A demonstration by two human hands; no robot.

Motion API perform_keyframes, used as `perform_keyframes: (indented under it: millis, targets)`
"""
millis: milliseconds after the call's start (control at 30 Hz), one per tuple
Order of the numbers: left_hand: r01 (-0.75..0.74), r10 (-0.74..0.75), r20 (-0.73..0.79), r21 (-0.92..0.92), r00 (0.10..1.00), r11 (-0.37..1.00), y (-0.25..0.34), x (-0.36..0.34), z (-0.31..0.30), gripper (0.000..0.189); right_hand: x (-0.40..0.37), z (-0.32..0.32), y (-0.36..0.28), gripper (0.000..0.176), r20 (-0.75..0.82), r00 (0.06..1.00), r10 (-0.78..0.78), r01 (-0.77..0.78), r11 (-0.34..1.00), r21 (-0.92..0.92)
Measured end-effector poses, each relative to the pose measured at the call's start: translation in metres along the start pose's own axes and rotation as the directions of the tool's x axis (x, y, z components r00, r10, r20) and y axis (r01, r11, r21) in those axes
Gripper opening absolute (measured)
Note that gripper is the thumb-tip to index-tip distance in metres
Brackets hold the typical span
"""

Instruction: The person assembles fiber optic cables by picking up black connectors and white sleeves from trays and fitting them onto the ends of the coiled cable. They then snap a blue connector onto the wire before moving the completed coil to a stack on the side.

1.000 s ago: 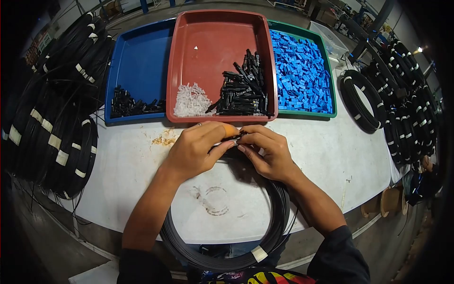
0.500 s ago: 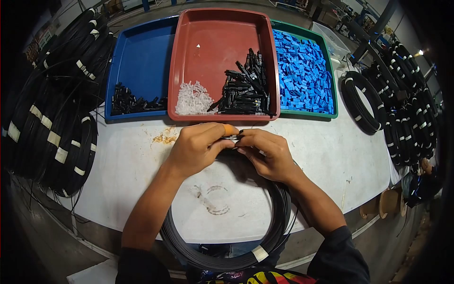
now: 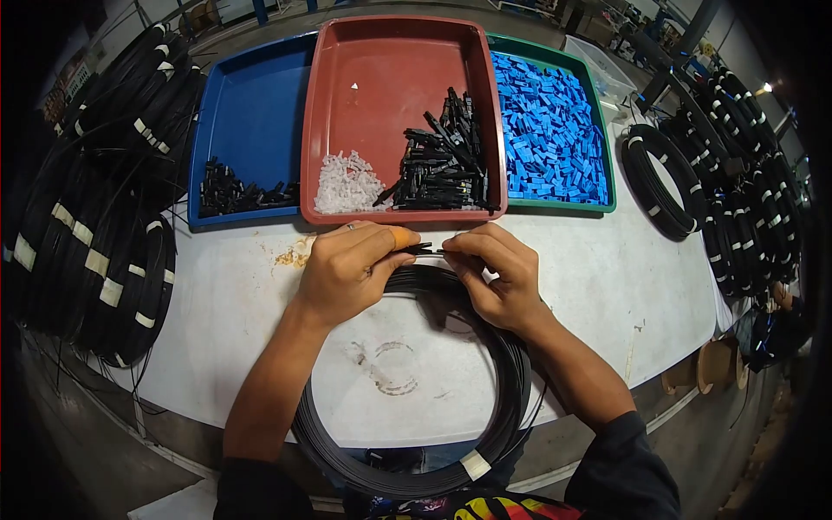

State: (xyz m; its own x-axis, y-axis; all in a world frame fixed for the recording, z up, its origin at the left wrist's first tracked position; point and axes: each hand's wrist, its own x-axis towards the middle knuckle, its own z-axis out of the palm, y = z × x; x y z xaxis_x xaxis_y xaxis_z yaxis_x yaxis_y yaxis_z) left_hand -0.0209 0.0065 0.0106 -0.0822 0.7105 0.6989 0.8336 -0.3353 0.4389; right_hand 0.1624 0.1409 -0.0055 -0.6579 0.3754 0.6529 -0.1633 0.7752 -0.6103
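My left hand [image 3: 345,267], with an orange cover on one finger, pinches a small black connector [image 3: 420,249]. Facing it, my right hand [image 3: 504,273] grips a thin black cable end [image 3: 440,252], its fingers closed over most of it. A narrow span separates the fingertips of the two hands; whether the parts touch there is too small to tell. Below both hands lies a coil of black cable [image 3: 517,381], bound with a pale tape band [image 3: 476,464] and overhanging the near table edge.
Behind my hands stand a blue tray [image 3: 251,113] with small black parts, a red tray [image 3: 381,78] with clear pieces and black connectors, and a green tray [image 3: 598,100] of blue clips. Taped cable coils [image 3: 82,234] crowd the left; another coil [image 3: 663,182] lies right.
My hands have moved slightly apart, and the black connector and cable end between them show more plainly. The view has shifted a little; the coil stays in place.
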Motion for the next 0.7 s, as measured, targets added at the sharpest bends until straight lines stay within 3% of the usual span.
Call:
perform_keyframes:
  millis: [267, 333, 567, 700]
  targets:
    - [-0.093, 0.093, -0.004, 0.043, 0.996, 0.995, -0.0024, -0.0018, 0.0033, 0.024, -0.0017, -0.0010, 0.0029, 0.013, 0.040, 0.999, -0.007, 0.007, 1.000, 0.011]
    - [-0.111, 0.111, -0.007, 0.051, 0.994, 0.993, -0.0016, -0.0012, 0.0037, 0.023, -0.0023, -0.0002, 0.0036, 0.009, 0.038, 0.997, 0.065, -0.066, 0.997, 0.029]
    - [-0.170, 0.170, 0.001, 0.062, 0.985, 0.983, 0.0004, 0.0000, 0.0034, 0.020, 0.0010, -0.0003, 0.0046, 0.006, 0.041, 0.998, 0.041, -0.044, 0.997, 0.068]
    - [-0.174, 0.173, 0.011, 0.062, 0.985, 0.983, -0.0008, -0.0006, 0.0028, 0.020, 0.0012, -0.0014, 0.0036, 0.006, 0.066, 0.993, 0.098, -0.105, 0.990, 0.099]
